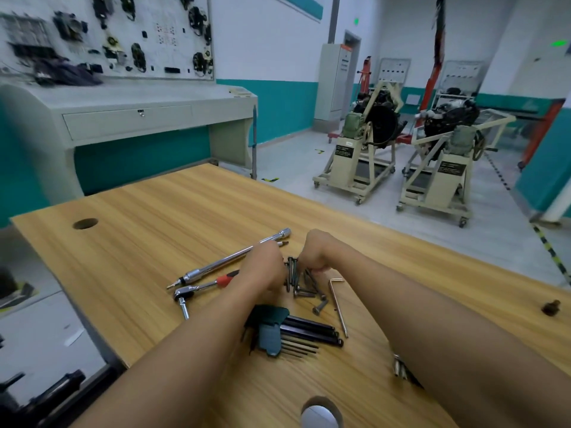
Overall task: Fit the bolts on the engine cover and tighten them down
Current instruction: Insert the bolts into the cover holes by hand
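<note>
We have both hands in the bolts [304, 292], frame centre, on the wooden table [154, 211]. Left hand [267, 268] curls round a few bolts; right hand [315, 254] curled, contents unclear. Risk: overfilled grip drops one, it rolls off the edge.

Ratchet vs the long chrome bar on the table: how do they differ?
Length: the chrome bar is clearly longer than the ratchet.
Finish: the chrome bar is all bright metal, while the ratchet has a red and black grip.
Shape: the chrome bar runs straight, while the ratchet has a bit sticking out sideways from its head.
Shared: both lie flat on the table, roughly parallel, next to the left hand.
</note>
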Demonstrator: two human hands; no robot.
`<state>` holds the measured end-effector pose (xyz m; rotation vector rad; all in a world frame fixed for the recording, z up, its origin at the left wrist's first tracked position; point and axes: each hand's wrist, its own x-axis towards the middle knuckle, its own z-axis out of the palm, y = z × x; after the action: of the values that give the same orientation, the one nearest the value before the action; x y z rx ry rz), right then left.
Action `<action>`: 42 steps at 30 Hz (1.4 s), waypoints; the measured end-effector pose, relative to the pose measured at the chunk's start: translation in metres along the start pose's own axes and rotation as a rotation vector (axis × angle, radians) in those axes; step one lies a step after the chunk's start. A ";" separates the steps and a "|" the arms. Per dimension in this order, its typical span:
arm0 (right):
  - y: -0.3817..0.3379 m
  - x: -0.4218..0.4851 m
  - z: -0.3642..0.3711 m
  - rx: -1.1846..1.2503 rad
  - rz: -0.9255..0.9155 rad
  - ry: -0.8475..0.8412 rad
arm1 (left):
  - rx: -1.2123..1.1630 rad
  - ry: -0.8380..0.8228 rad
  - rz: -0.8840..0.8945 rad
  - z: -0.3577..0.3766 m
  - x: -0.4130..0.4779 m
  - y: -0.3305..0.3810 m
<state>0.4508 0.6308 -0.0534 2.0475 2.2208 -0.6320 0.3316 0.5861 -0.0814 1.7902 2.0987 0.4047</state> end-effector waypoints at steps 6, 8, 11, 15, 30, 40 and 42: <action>-0.016 0.014 0.007 0.159 0.020 0.018 | -0.269 -0.043 -0.104 -0.009 0.002 -0.012; -0.023 0.016 0.010 0.091 0.010 0.038 | -0.253 -0.054 -0.108 -0.014 -0.001 -0.014; -0.036 0.018 0.013 -0.036 -0.035 0.050 | -0.240 0.017 -0.129 -0.026 -0.006 -0.024; -0.050 0.021 0.016 -0.112 -0.047 0.016 | -0.364 0.112 -0.136 -0.043 -0.008 -0.043; -0.057 0.016 0.044 -0.074 -0.146 0.103 | -0.880 0.118 -0.190 -0.045 -0.039 -0.084; -0.104 -0.058 -0.002 0.599 -0.393 0.125 | -1.806 -0.213 -0.245 -0.059 -0.063 -0.047; -0.120 -0.076 0.003 0.456 -0.412 0.150 | -2.011 -0.339 -0.189 -0.067 -0.073 -0.041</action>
<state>0.3429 0.5543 -0.0012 1.8541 2.8388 -1.1452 0.2758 0.5076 -0.0337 0.3136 0.6377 1.3011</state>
